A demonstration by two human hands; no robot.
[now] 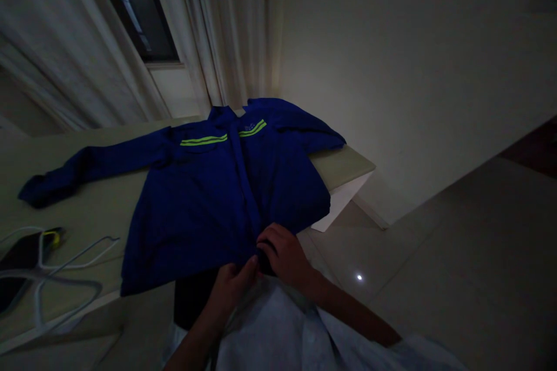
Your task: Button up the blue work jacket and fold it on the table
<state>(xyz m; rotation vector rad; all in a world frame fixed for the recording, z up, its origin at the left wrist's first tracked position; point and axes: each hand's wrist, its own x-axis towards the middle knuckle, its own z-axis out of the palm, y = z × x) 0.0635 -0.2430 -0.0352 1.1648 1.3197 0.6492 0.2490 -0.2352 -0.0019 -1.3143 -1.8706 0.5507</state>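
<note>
A dark blue work jacket (195, 203) with yellow-green chest stripes lies spread over the table, front side up. Its collar points to the far side, and one sleeve stretches out to the left. The front edges run together down the middle. At the bottom hem, my left hand (235, 281) pinches the jacket's lower front edge with thumb and fingers. Just to its right, my right hand (282, 255) curls its fingers round the other side of the same hem. Whatever lies between the fingertips is too dark to make out.
The pale table (96, 197) ends at a corner on the right. Near its left front lie a dark device (17, 266) and looped white cables (65, 278). Curtains (235, 29) and a wall (391, 69) stand behind. Tiled floor (418, 278) shows at right.
</note>
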